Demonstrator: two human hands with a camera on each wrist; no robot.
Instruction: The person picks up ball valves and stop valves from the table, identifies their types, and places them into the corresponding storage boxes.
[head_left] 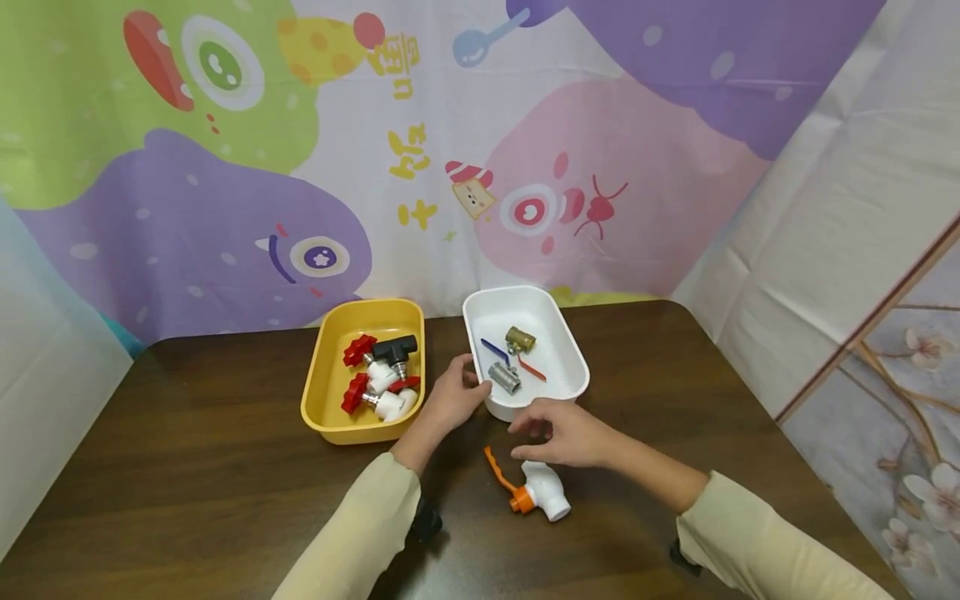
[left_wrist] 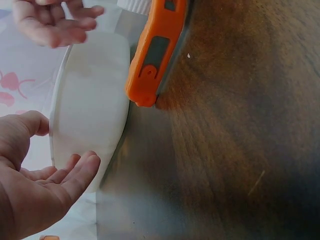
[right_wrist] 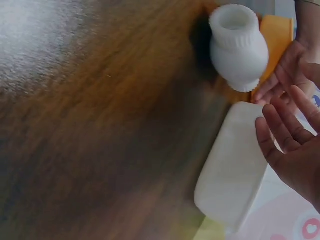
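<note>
My left hand (head_left: 453, 396) is at the near left corner of the white tray (head_left: 558, 367), fingers loosely spread; in the left wrist view its thumb and fingertips lie at the tray's wall (left_wrist: 92, 100). Over the tray's near right corner hovers my right hand (head_left: 566, 433), fingers slightly bent and holding nothing. Below it, on the table, lies a white plastic ball valve (head_left: 546, 492) with an orange lever handle (head_left: 497, 468). Inside the white tray are a brass ball valve (head_left: 521, 338) with a red lever and a silver ball valve (head_left: 504, 378); a blue lever lies beside them.
A yellow tray (head_left: 322, 404) stands to the left, holding several valves with red handwheels, white bodies and a black tee-shaped body (head_left: 393, 348). Behind the brown table (head_left: 202, 467) hangs a cartoon-printed cloth (head_left: 420, 242).
</note>
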